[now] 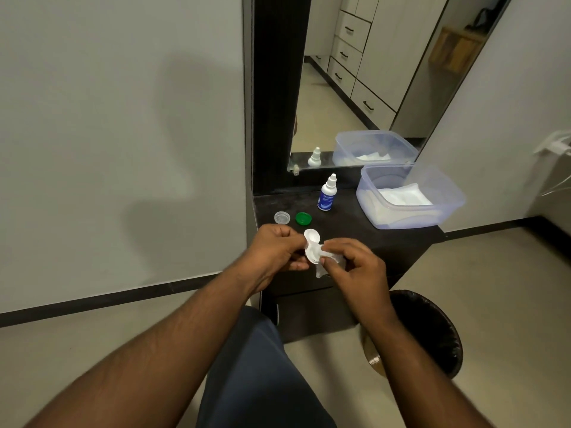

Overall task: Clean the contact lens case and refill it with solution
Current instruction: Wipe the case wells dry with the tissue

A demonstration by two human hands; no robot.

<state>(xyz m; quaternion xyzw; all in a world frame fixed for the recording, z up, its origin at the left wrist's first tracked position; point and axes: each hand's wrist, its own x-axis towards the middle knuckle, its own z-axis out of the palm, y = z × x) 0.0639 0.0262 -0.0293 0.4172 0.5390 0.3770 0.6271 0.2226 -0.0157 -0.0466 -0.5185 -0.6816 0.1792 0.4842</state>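
Case (311,245), white, light and stiff, likely slippery when wet, hangs above the cabinet's (346,223) front edge; best held by its rim. Left hand (275,248) pinches it; right hand (352,261) pinches a tissue (321,270) into one well. Bottle (327,194), green cap (303,218) and clear cap (282,217) sit behind.

The right hand (352,261) covered most of the tissue (321,271); the case's (312,245) lower well was partly hidden. The bottle (326,195) label was unreadable.

A translucent plastic tub (411,211) holding folded white cloths (401,196) sits on a dark vanity (349,223) below a wall mirror (355,72); a black-lined bin (429,332) stands alongside.
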